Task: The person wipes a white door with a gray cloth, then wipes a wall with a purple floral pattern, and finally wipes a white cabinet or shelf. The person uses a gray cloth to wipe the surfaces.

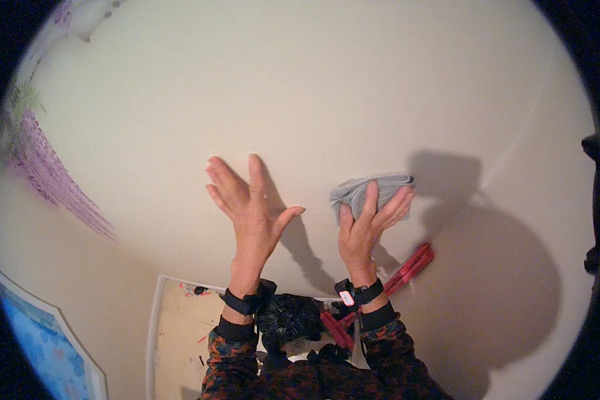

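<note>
Fingers spread, my left hand (pixel 247 205) is held flat at the pale wall (pixel 300 90) and has nothing in it. Whether its palm fully touches the wall cannot be told. My right hand (pixel 367 225) presses a folded grey cloth (pixel 387 182) against the same wall, with thumb and fingers splayed over it. Part of the cloth is hidden under the hand. Both wrists wear black straps, the left one (pixel 247 300) and the right one (pixel 365 292).
Purple painted flowers (pixel 55 170) mark the wall at left. Below them stands a framed blue picture (pixel 45 340). Red objects (pixel 410 267) and a black furry item (pixel 290 317) lie low near my forearms. A white-edged pale panel (pixel 180 330) bears small bits.
</note>
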Demonstrator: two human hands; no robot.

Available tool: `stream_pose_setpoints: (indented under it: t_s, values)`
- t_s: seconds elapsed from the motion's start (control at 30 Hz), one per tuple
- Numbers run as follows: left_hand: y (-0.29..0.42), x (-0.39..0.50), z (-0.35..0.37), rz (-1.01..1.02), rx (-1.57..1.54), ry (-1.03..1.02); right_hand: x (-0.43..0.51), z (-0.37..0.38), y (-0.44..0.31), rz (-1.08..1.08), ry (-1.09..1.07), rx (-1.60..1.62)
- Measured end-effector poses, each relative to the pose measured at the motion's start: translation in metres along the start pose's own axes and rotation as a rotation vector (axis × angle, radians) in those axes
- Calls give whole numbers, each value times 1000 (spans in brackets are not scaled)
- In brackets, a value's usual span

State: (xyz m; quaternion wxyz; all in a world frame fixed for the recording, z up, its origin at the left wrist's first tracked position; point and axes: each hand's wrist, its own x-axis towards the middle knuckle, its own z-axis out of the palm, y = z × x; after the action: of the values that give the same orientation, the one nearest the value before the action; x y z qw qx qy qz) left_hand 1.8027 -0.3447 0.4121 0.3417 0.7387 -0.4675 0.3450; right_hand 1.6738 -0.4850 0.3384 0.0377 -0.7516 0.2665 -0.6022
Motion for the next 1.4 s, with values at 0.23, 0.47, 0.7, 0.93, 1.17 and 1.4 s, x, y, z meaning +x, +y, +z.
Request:
stream_pose_setpoints:
  t_s: [0.23,0.47,0.7,0.93,1.17,1.4]
  values:
    - [-17,3,-4,62,62,-142,-12,38,-51,-45,-122,53]
    - [8,16,-23,77,-15,-78,32,20,-50,-78,-14,37]
    - [54,29,-29,96,-32,-71,80,-40,-32,22,269,0]
    - [86,14,-7,202,141,-39,62,-47,-52,-15,86,2]
    - [141,1,-9,188,-40,-103,86,-96,1,-96,221,-11]
    - [340,10,67,164,-6,-86,139,-231,207,-65,309,-129]
